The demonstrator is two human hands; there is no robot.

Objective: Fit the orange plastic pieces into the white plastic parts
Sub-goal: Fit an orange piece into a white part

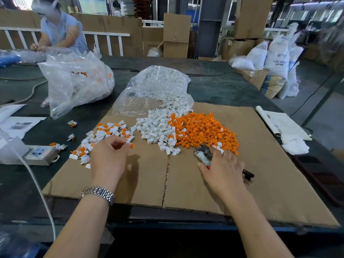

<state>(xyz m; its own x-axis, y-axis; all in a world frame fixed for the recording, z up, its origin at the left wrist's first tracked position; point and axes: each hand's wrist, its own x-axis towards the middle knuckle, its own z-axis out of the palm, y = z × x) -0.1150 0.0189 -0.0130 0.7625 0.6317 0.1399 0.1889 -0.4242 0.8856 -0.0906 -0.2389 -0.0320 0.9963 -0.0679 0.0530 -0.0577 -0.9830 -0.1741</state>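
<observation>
My left hand pinched a small orange plastic piece. My right hand lay spread over a metal tool. The little white plastic parts sat piled on the cardboard. They looked light, hard and slippery, so I would pinch their sides.
</observation>
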